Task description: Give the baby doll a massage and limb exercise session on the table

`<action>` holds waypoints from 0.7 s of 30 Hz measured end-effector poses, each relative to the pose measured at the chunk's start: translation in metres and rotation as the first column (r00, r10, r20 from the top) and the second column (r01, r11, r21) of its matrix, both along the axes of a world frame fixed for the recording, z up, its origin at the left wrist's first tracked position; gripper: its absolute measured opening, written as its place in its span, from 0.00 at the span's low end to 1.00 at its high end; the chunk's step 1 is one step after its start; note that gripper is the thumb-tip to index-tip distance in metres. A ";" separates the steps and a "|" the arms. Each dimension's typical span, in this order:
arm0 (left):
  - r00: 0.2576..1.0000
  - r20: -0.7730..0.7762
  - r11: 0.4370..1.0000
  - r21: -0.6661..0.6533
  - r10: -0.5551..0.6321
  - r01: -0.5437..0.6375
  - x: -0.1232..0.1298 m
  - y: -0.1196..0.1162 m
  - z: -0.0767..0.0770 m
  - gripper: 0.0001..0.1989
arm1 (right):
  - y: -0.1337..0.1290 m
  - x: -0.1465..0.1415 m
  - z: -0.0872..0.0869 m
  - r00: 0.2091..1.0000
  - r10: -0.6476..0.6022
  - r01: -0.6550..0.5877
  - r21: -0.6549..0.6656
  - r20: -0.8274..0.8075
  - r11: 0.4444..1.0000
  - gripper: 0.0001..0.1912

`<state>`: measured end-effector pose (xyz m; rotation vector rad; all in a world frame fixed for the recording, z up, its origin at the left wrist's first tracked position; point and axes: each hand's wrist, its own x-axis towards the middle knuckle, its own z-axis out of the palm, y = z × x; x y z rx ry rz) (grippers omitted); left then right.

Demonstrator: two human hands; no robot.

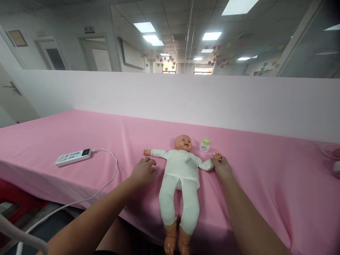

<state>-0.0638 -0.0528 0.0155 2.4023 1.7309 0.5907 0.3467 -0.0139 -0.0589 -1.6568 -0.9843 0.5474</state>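
Fingers (216, 161) of the right hand (224, 169) are pinched together on the wrist of a baby doll (182, 163), at the end of its outstretched arm. Fingers of the left hand (143, 172) are loosely curled and slightly apart, holding nothing, near the doll's other arm on the side closer to the person; whether they touch the cloth below cannot be told. Between the two sets of fingers, the doll lies face up in a white top and trousers, head beyond them, bare feet pointing back toward the person. Just beyond the right fingers and a little left stands a small clear bottle (204, 146) with a green cap. Well to the left of the left fingers lies a long white device (73, 157), its white cable (116, 170) curving back toward the person. Pink cloth (255, 156) spreads beneath everything; a white wall (170, 95) rises ahead of both hands.
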 end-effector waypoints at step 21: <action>0.946 -0.245 0.961 -0.126 0.210 -0.245 -0.012 0.082 -0.045 0.42 | 0.000 -0.006 0.010 0.998 -0.021 0.017 -0.059 -0.059 0.998 0.29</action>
